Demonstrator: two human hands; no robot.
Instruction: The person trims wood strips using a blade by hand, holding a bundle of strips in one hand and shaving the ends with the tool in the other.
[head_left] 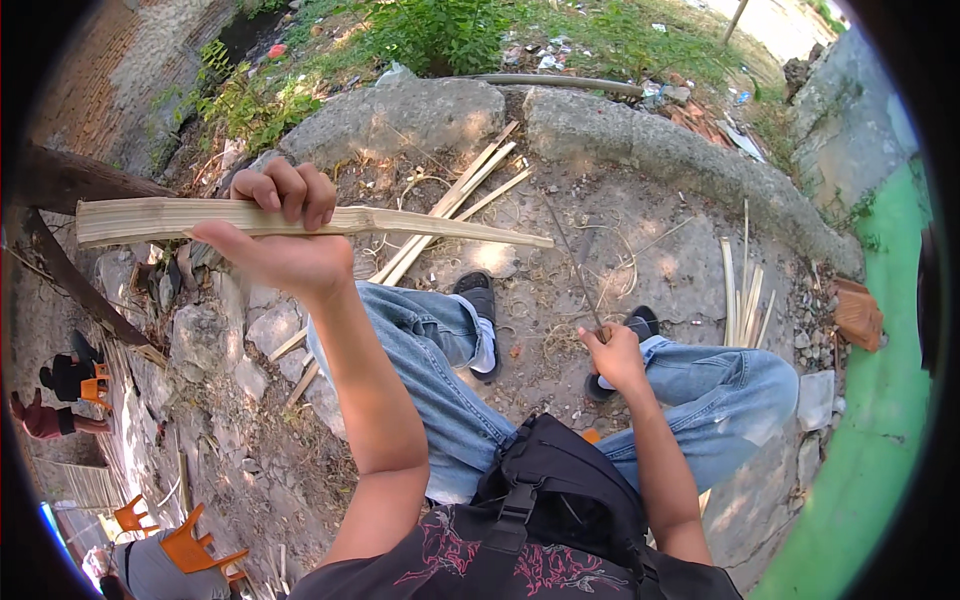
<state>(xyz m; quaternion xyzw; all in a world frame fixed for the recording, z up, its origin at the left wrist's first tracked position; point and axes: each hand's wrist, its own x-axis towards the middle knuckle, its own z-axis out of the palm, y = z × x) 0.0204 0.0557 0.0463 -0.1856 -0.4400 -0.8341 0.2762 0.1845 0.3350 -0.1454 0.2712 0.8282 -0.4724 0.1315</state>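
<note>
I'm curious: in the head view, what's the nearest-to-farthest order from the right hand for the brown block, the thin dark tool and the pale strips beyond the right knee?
From the right hand:
1. Thin dark tool: in its grip.
2. Pale strips: to the right.
3. Brown block: far right.

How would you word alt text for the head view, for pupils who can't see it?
A person's left hand holds up a long pale strip, while the right hand grips a thin dark tool. More pale strips lie on the rough ground ahead and to the right.
</note>
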